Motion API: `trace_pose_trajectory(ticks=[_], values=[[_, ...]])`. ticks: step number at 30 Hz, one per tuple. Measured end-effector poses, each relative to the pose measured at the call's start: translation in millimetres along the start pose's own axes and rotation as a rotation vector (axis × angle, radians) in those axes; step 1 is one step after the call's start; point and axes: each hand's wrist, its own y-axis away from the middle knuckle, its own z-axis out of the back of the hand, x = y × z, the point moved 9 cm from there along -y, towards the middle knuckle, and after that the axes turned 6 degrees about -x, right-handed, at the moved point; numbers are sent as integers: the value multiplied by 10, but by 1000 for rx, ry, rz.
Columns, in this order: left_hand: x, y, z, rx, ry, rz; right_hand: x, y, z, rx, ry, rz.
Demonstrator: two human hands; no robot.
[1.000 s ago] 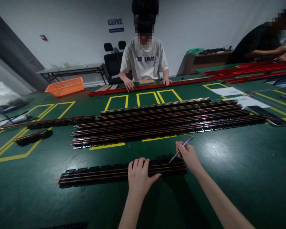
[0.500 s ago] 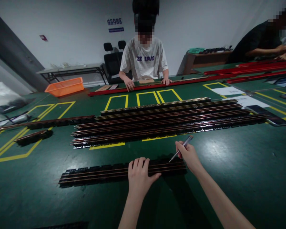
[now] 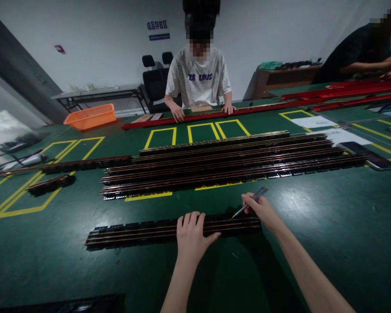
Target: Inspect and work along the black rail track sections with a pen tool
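the long, narrow, black strip [image 3: 133,234] looks like matt plastic, lined with thin copper-coloured rods that have a dull metallic sheen. the slim, pen-shaped tool [image 3: 254,197] ends in a shiny metal shaft. the dark green tabletop [image 3: 313,208] is smooth and semi-gloss, with pale reflections. the stacked dark strips [image 3: 221,161] gleam like polished metal along their rods. the orange, rectangular basket [image 3: 90,116] appears to be plastic; the flat white sheet [image 3: 316,121] looks like matt paper.

Orange bin [image 3: 90,118] on bench [image 3: 329,217]. White plastic bag [image 3: 6,128] left of bin, black chairs [image 3: 154,86] right, wall sign [image 3: 157,24] above-right, phone [image 3: 373,157] well right.
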Motion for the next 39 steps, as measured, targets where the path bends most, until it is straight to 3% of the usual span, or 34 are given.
trace_pose_trajectory(ticks=[9, 15, 27, 39], values=[[-6, 13, -6, -1, -12, -37, -127, 3, -37, 32, -69, 16], [-180, 3, -4, -35, 1, -91, -131, 24, -83, 116, -132, 30], [-215, 43, -37, -145, -58, -63, -81, 62, -142, 307, -166, -8], [-263, 71, -52, -190, -30, -8, -78, 77, -151, 373, -150, -15]])
